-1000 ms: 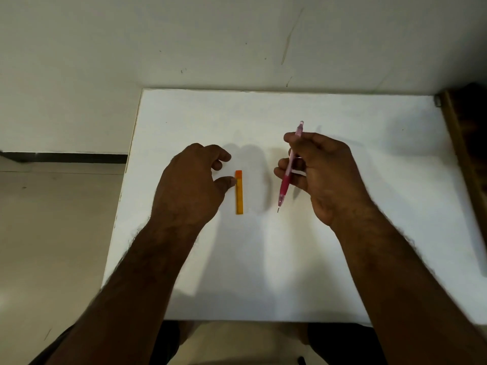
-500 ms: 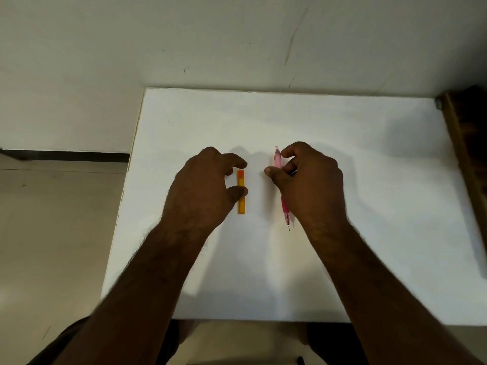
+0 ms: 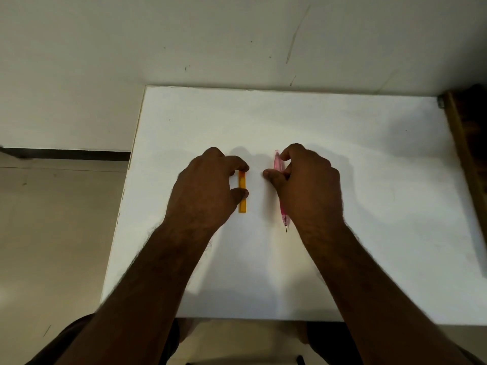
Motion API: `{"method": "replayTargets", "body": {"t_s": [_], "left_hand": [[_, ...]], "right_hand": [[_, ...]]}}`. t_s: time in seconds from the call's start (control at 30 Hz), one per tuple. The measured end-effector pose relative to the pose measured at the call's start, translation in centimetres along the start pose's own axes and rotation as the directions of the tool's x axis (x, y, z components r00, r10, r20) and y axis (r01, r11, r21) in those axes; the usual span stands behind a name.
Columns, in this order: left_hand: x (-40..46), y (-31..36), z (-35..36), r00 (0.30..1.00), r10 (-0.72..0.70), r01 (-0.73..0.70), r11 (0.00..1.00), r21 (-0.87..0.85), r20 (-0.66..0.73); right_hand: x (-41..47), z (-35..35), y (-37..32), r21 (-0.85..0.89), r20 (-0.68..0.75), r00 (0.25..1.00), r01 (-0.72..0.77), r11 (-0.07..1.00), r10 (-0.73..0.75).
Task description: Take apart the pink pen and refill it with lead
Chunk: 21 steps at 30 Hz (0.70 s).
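Two hands on the white table (image 3: 369, 159): left hand (image 3: 208, 188) pinches the slim orange lead case (image 3: 242, 204), right hand (image 3: 308, 185) grips the translucent pink pen (image 3: 277, 162)

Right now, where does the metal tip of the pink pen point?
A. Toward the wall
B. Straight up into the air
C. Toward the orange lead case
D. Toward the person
D: the pink pen lies lengthwise on the white table under the right hand, its thin metal tip at the near end, toward the person.
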<state>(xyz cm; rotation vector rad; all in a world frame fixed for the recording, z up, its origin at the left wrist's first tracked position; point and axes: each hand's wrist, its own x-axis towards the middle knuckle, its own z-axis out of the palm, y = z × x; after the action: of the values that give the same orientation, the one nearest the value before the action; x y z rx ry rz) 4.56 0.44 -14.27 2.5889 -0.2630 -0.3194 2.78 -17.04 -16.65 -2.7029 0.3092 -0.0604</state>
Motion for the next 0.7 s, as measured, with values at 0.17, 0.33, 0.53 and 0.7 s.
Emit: {"method": "replayTargets", "body": {"t_s": [0.17, 0.33, 0.53, 0.7], "left_hand": [[0.0, -0.1, 0.1, 1.0, 0.005, -0.005, 1.0, 0.006, 0.0], [0.1, -0.4, 0.2, 1.0, 0.02, -0.02, 1.0, 0.002, -0.005], [0.4, -0.5, 0.2, 0.997, 0.059, -0.059, 0.998, 0.003, -0.047], [0.7, -0.1, 0.0, 0.984, 0.069, -0.069, 0.998, 0.007, -0.167]], "right_hand": [[0.1, 0.0, 0.0, -0.006, 0.011, 1.0, -0.025, 1.0, 0.025], [0.2, 0.0, 0.1, -0.019, 0.017, 1.0, -0.022, 1.0, 0.022], [0.2, -0.4, 0.1, 0.015, -0.049, 0.998, -0.028, 0.999, 0.029], [0.3, -1.5, -0.8, 0.095, -0.151, 0.988, 0.035, 0.995, -0.021]]}}
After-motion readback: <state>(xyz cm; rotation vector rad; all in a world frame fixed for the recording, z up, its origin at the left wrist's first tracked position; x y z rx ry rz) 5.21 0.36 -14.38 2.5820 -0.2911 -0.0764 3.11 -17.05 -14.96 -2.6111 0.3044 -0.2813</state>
